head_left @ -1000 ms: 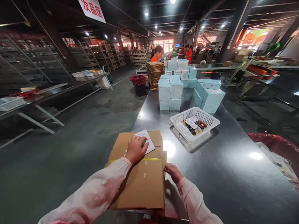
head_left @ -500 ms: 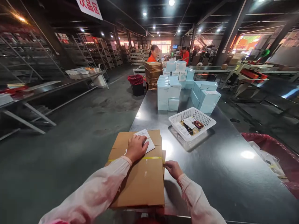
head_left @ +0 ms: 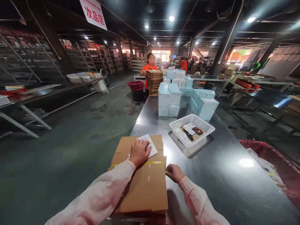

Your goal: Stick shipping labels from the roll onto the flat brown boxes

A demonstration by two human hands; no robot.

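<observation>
A flat stack of brown cardboard cartons (head_left: 145, 190) lies at the near left end of the metal table, with a yellow strap (head_left: 154, 162) across it. On top is a white printed paper or packet (head_left: 152, 150), partly covered by my left hand (head_left: 140, 153). That hand rests palm down on it, fingers bent and thumb apart. At the stack's right edge, my right hand (head_left: 173, 172) pinches the yellow strap where it goes over the side. Its fingertips are partly hidden.
A white basket (head_left: 174, 126) with printed packets stands on the metal table (head_left: 217, 168). Farther back are light-blue boxes (head_left: 164, 100) and another cardboard stack (head_left: 154, 84). A co-worker in orange (head_left: 150, 66) stands behind that stack. A red-lined bin (head_left: 288, 175) is at right.
The view has tilted up slightly, so the table things sit lower. The co-worker now faces this way with a hand at the far cardboard stack. My hands keep their places on the cartons.
</observation>
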